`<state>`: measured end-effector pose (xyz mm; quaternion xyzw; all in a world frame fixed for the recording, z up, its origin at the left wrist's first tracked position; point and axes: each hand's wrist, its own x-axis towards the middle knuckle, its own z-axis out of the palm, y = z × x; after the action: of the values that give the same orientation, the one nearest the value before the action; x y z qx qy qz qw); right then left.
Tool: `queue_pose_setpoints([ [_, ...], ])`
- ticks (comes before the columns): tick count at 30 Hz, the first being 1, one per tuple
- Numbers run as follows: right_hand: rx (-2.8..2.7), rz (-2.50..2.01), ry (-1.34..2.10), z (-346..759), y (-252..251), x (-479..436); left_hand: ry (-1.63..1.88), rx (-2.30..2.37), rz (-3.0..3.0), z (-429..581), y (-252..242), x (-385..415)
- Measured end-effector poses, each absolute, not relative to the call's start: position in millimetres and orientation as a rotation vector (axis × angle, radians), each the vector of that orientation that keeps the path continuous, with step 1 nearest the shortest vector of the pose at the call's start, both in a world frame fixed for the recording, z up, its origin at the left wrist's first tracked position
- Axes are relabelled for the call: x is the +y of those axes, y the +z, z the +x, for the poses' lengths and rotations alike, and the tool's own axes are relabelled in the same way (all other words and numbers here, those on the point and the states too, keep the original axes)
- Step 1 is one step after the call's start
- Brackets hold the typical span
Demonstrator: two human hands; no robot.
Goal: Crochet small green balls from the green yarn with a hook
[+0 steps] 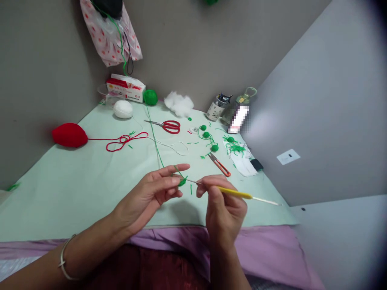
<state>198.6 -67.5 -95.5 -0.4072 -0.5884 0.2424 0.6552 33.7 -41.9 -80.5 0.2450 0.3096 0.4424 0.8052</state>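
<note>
My left hand (157, 186) pinches a small green crochet piece (182, 182) between thumb and fingers, its index finger stretched out with green yarn (156, 144) running over it. That strand leads back across the table to a green yarn ball (150, 97). In my right hand (224, 201) is a crochet hook with a yellow handle (234, 192), gripped like a pen. Its thin metal tip points left and meets the green piece. A short green yarn scrap (191, 189) lies on the table just below the hook.
Red-handled scissors (171, 127), orange thread snips (220, 164), a white yarn ball (123, 109) and a red yarn ball (70, 135) lie around the pale table. Farther back are white stuffing (179, 104), a pen cup (216, 108) and a propped phone (238, 119). Small green balls (206, 135) lie at right.
</note>
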Motion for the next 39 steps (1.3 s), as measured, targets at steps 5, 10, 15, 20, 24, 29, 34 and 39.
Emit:
queue_pose_setpoints([
  [5,-1.328,-0.879,0.724,195,-96,-66,0.968,0.682,0.695,36,-77,-48],
  [10,-1.349,-0.867,0.711,194,-101,-66,0.934,0.685,0.693,36,-77,-49],
  [15,-1.243,-0.833,0.758,196,-104,-66,0.907,0.624,0.566,31,-79,-43],
  [20,-1.099,-0.776,0.942,200,-100,-66,0.905,0.618,0.542,26,-80,-41],
  [24,-1.213,-0.759,0.952,198,-99,-66,0.932,0.658,0.727,30,-84,-45],
  [29,-1.260,-0.784,0.900,199,-101,-64,0.941,0.689,0.858,30,-87,-45],
  [34,-1.330,-0.784,0.847,205,-94,-67,0.939,0.746,0.875,25,-85,-43],
  [39,-1.852,-0.857,0.053,205,-97,-71,1.031,0.761,0.871,28,-86,-46],
])
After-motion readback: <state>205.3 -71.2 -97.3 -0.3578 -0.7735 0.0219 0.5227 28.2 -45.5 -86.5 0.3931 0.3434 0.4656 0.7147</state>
